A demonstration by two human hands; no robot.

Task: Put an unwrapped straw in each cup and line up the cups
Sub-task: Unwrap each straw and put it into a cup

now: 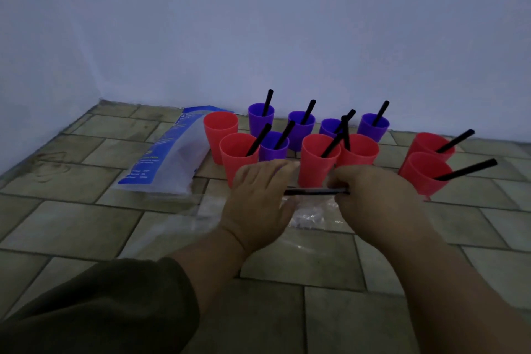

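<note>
Several red and purple cups stand on the tiled floor near the wall, most with a black straw leaning in them. One red cup (220, 131) at the back left holds no straw. In front of the cups I hold a black straw (314, 191) level between both hands. My right hand (373, 195) pinches its right end, and my left hand (258, 198) holds its left end with the fingers stretched forward. Two red cups (422, 172) with straws stand apart on the right.
A blue and white plastic bag (165, 158) lies on the floor left of the cups. Crumpled clear wrappers (310, 215) lie under my hands. A pale wall (287, 37) rises right behind the cups. My dark sleeve (100, 310) fills the lower left.
</note>
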